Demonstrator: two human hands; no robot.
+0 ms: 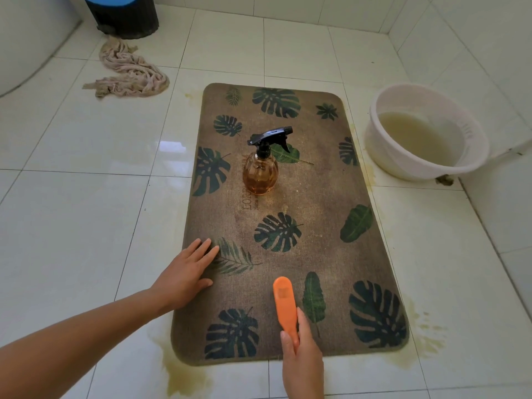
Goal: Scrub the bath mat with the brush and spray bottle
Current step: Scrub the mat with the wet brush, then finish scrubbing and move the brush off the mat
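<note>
- The left hand (pixel 188 272) lies flat on the bath mat (pixel 316 203), near the mat's left edge. Its fingers are straight and a little spread, and it holds nothing.
- The right hand (pixel 300 352) grips the handle of the orange brush (pixel 285 305). The thumb lies along one side of the handle and the fingers curl round the other side.
- The brush head points away from the person and sits over the near part of the mat.
- The mat is brown with dark green leaf pictures and lies flat on the white tile floor (pixel 86 197).
- The spray bottle (pixel 260 171) stands upright near the middle of the mat. It is see-through amber with a black trigger top.
- There is writing on the mat beside the bottle. It starts with "LOBB", and the rest is too hard to read.
- The brush has a faint square mark on its back that cannot be read.
- A pale basin (pixel 460 159) with cloudy water sits on the floor just right of the mat.
- A crumpled rag (pixel 129 73) lies on the floor, far to the left.
- Yellow wet stains show on the floor near the mat's edges.
</note>
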